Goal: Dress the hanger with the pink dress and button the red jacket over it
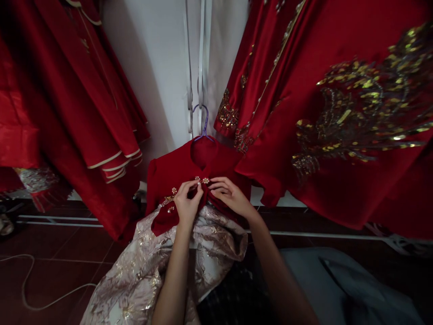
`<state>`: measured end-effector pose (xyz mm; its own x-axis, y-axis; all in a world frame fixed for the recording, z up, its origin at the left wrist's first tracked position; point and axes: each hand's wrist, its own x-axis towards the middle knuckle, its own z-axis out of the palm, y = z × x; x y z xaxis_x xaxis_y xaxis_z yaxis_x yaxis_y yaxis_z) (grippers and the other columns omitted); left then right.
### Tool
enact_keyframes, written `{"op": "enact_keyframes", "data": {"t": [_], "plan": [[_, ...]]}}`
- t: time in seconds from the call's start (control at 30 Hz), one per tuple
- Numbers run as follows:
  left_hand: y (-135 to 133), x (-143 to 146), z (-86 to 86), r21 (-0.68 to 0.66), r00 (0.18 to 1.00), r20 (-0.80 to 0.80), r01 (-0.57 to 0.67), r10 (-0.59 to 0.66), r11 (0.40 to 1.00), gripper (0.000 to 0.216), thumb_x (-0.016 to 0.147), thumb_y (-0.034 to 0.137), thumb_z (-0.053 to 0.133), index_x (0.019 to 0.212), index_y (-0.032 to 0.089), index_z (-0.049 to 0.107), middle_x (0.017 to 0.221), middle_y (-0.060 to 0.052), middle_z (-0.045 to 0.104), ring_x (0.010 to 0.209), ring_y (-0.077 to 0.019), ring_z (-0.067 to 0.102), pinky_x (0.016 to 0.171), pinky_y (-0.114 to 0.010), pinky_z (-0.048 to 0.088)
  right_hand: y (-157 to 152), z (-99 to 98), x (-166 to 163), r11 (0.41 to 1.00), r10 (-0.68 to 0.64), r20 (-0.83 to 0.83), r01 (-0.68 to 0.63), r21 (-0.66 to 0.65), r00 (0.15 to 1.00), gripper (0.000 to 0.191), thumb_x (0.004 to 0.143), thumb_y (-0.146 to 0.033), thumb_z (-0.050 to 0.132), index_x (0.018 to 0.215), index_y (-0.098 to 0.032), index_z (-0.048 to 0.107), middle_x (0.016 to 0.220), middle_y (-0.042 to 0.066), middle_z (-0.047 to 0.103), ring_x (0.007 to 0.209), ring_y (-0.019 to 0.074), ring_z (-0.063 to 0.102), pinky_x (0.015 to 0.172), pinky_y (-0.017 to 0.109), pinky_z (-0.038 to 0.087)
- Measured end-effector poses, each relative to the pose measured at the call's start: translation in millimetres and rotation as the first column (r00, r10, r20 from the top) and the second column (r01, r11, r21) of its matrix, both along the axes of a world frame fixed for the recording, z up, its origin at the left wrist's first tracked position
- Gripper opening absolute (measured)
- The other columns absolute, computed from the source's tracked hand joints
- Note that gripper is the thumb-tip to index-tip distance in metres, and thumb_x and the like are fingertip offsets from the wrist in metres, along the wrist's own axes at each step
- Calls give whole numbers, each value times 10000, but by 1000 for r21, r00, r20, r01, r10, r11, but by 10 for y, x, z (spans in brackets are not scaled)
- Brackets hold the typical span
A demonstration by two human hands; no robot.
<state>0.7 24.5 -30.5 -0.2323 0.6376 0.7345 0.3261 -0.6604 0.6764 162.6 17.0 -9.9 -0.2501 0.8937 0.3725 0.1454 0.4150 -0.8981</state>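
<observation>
Handling clasp point(205, 180) on red jacket point(179, 167)

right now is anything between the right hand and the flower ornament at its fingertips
Nothing visible: the right hand has its fingertips beside the flower ornament on the red garment, with the left hand on the ornament's other side.

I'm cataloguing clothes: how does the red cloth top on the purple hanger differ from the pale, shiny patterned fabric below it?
The red cloth top looks matte; the pale, shiny patterned fabric gleams. The top hangs on the purple hanger; the fabric falls in crumpled folds. The left hand and right hand are at the top's flower-shaped clasp, above the fabric. Both carry decoration.
</observation>
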Motion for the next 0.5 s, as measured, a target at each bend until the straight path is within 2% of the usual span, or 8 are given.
{"op": "enact_keyframes", "data": {"t": [0.1,0.23,0.33,0.43,0.5], "plan": [[9,-73,12,-87,996,89,14,-6,996,217,819,298,537,950,166,648,947,-63,667,865,-136,637,801,-274,526,-86,53,139,986,150,187,-133,-100,971,347,794,-345,589,1101,-197,521,977,63,627,880,146,608,782,313,492],[-17,-264,121,-158,977,184,-78,107,984,242,826,313,518,964,154,638,989,-77,671,920,-149,632,860,-292,500,-138,55,256,950,293,355,-230,-209,888,405,706,-346,680,1054,-180,556,1014,67,622,781,128,601,654,259,483],[-213,-439,349,-184,961,245,-86,131,979,238,803,291,550,976,150,632,1016,-74,667,939,-147,629,876,-285,491,-121,28,268,968,235,405,-173,-183,883,383,692,-343,686,1016,-177,569,1010,60,618,729,111,583,621,244,467],[-572,-556,663,-161,965,245,-53,92,986,270,804,273,552,1052,181,604,1081,-55,643,983,-137,612,905,-286,479,-94,-13,219,979,178,412,-120,-162,894,416,666,-376,700,998,-172,556,971,54,612,705,112,574,619,250,463],[-795,-601,836,-85,958,240,-141,158,986,256,820,265,528,1058,192,591,1070,-41,640,985,-129,605,910,-290,474,-82,-48,162,984,155,423,-98,-152,893,471,628,-390,726,1000,-167,540,916,43,607,689,117,567,612,254,457]]}}
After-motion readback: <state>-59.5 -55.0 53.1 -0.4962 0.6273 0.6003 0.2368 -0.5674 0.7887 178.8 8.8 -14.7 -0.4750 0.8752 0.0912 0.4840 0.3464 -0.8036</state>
